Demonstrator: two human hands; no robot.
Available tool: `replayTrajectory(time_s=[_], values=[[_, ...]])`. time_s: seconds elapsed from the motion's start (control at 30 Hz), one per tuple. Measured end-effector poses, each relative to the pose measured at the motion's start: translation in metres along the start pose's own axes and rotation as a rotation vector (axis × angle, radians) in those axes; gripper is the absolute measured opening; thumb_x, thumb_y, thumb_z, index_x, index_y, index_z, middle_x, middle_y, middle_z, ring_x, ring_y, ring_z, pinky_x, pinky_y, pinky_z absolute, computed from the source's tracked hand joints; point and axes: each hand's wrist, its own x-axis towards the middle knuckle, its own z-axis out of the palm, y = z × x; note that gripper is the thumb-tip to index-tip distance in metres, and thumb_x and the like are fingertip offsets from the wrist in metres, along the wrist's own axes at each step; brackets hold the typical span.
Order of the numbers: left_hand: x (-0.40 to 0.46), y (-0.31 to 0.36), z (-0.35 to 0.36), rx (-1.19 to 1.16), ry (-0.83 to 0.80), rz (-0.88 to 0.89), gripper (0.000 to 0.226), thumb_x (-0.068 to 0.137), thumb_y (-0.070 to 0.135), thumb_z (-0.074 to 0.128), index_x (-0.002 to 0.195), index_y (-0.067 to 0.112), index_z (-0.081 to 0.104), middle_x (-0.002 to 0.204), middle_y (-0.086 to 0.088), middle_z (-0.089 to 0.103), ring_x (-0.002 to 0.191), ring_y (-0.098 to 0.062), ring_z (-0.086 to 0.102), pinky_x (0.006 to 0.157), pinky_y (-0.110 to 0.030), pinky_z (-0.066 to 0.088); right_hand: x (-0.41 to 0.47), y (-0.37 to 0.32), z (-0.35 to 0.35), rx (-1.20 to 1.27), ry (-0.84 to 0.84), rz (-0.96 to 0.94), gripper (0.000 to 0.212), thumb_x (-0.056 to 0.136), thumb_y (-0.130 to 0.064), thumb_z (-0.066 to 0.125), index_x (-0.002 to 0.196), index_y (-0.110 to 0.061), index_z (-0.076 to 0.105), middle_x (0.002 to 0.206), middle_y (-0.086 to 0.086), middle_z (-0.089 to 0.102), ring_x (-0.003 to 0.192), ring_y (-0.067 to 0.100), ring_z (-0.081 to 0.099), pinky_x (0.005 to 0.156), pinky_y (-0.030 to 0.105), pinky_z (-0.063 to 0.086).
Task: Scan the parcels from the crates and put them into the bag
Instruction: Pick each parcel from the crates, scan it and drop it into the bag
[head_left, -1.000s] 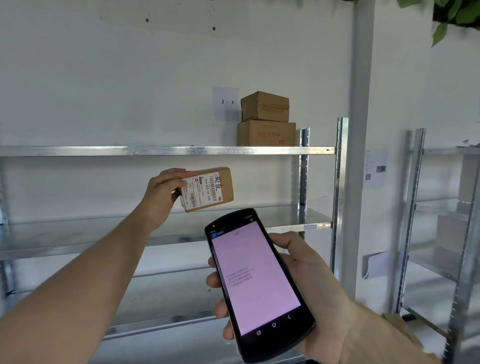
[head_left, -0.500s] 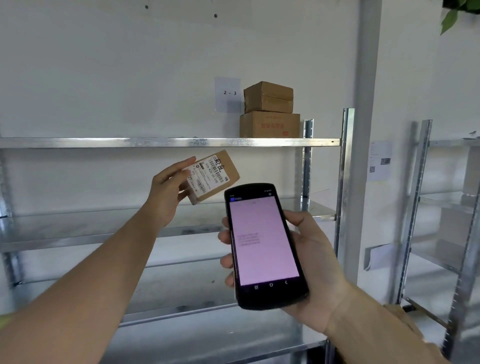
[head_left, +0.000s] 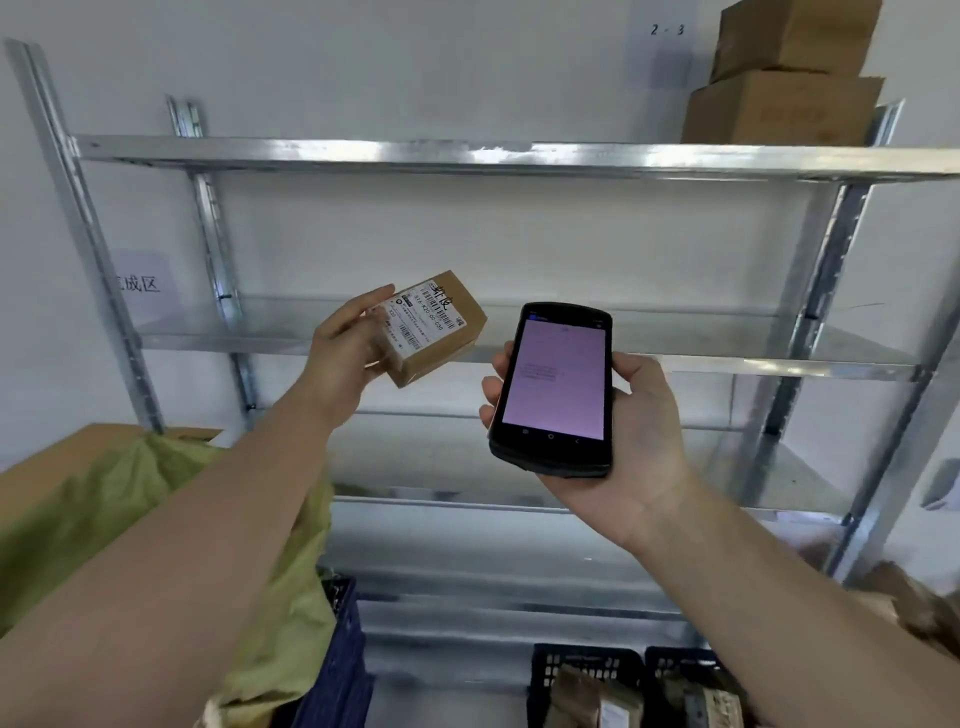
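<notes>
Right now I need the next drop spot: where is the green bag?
In the head view the green bag sits low on the left, under the left forearm, beside a dark blue crate.

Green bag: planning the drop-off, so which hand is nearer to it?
Left. The left hand with the parcel is above the green bag; the right hand is farther right.

Left hand (head_left: 340, 358) grips a labelled parcel (head_left: 434, 327) beside the scanner (head_left: 553, 387) held in right hand (head_left: 631, 441)
</notes>
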Motion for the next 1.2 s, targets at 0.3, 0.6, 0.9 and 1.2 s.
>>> replayTrajectory(time_s=[0.3, 0.6, 0.9, 1.2], values=[[0.067, -0.065, -0.243, 0.104, 0.132, -0.21, 0.033, 0.107, 0.01, 0.053, 0.129, 0.025, 0.074, 0.116, 0.002, 0.079, 0.107, -0.029, 0.072, 0.076, -0.034, 0.06, 0.156, 0.184, 0.067, 0.06, 0.123, 0.08, 0.065, 0.104, -0.043, 0.03, 0.138, -0.001, 0.067, 0.118, 0.022, 0.073, 0.091, 0.039, 0.073, 0.078, 0.048, 0.065], [0.087, -0.156, -0.398, 0.118, 0.264, -0.485, 0.033, 0.113, 0.016, 0.045, 0.131, 0.028, 0.07, 0.121, -0.002, 0.077, 0.111, -0.025, 0.074, 0.078, -0.042, 0.063, 0.24, 0.304, 0.064, -0.074, 0.309, 0.171, 0.062, 0.104, -0.041, 0.031, 0.146, -0.007, 0.062, 0.122, 0.02, 0.073, 0.097, 0.039, 0.074, 0.101, 0.051, 0.055], [0.092, -0.214, -0.419, 0.137, 0.309, -0.648, 0.027, 0.111, 0.031, 0.054, 0.131, 0.041, 0.069, 0.145, 0.01, 0.05, 0.139, -0.025, 0.043, 0.111, -0.057, 0.044, 0.269, 0.339, 0.035, -0.127, 0.449, 0.227, 0.06, 0.103, -0.04, 0.031, 0.132, -0.005, 0.071, 0.121, 0.02, 0.077, 0.094, 0.039, 0.077, 0.08, 0.05, 0.066], [0.108, -0.237, -0.343, 0.102, 0.147, -0.735, 0.028, 0.11, 0.032, 0.05, 0.133, 0.031, 0.066, 0.144, -0.005, 0.055, 0.12, -0.028, 0.055, 0.106, -0.053, 0.048, 0.235, 0.309, -0.018, -0.051, 0.569, 0.16, 0.065, 0.102, -0.042, 0.03, 0.142, -0.004, 0.064, 0.122, 0.02, 0.074, 0.095, 0.038, 0.074, 0.076, 0.047, 0.065]])
